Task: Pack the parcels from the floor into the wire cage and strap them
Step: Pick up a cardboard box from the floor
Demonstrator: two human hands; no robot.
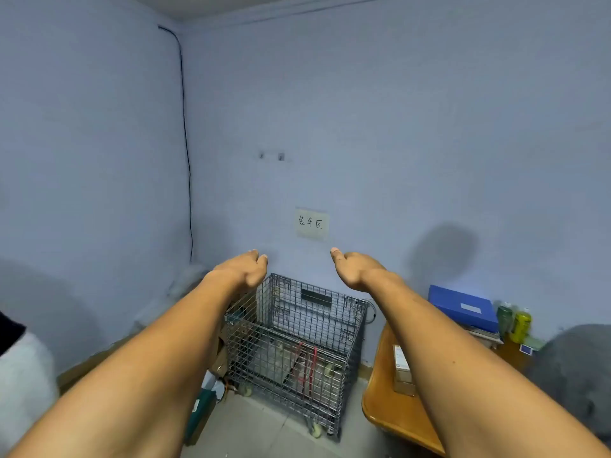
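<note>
At the far left edge a white bundle sits low beside the wall, blurred. On the floor left of the cage lies a green parcel, partly hidden by the left forearm, and brown cardboard parcels lean just beside the cage's left side.

The left hand is stretched forward at arm's length, palm turned inward, its fingers released and holding nothing. The parcels lie well below and behind those fingers, down on the floor under the forearm.

The wire cage stands on small wheels in the corner, below and between the two hands, apart from both. Its top is open; red straps hang inside near the front, and something pale lies at the bottom, too unclear to name. A paper sign with handwriting is stuck on the wall above the cage, between the hands.

The right hand mirrors the left, palm inward, fingers loose and empty, well above the cage rim.

To the right a wooden table carries a small cardboard box beside the right forearm. Further right a blue box and two bottles stand against the wall, with a dark blurred shape in the corner
</note>
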